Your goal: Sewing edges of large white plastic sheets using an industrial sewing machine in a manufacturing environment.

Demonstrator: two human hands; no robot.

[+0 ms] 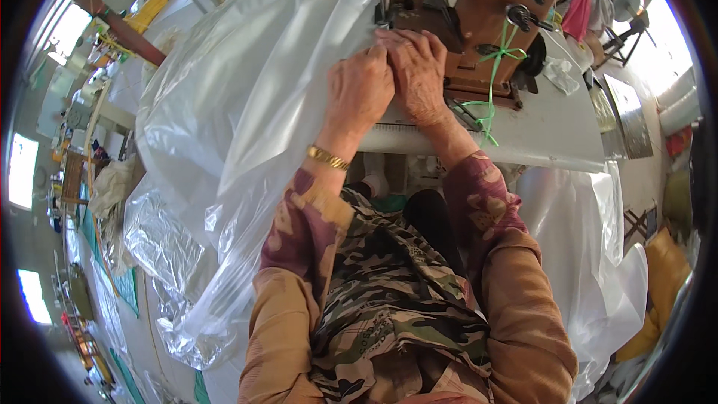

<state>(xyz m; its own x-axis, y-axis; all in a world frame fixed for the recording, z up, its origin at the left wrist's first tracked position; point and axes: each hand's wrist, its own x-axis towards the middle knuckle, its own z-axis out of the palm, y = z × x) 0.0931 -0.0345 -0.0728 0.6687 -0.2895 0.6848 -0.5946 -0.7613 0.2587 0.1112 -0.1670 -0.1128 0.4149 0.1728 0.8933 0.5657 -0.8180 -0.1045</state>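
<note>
A large sheet of clear plastic [224, 82] spreads over the left side of the table and hangs down toward the floor. My left hand [361, 88] is closed on its edge, just in front of the sewing machine. Pressed close beside it, my right hand [417, 71] has its fingers curled near the needle area; what lies under those fingertips is hidden. The brown sewing machine [479, 37] stands right above both hands, its presser foot [382, 9] just beyond my fingers. A green string [493, 86] is tied on the machine's body and trails onto the table.
The white tabletop [546, 135] carries a ruler strip [396, 127] along its front edge. More white plastic [568, 247] hangs at the right. A crumpled white scrap [559, 76] lies by the machine. An orange-brown bag [658, 284] sits at the far right, and a fan [627, 4] stands behind.
</note>
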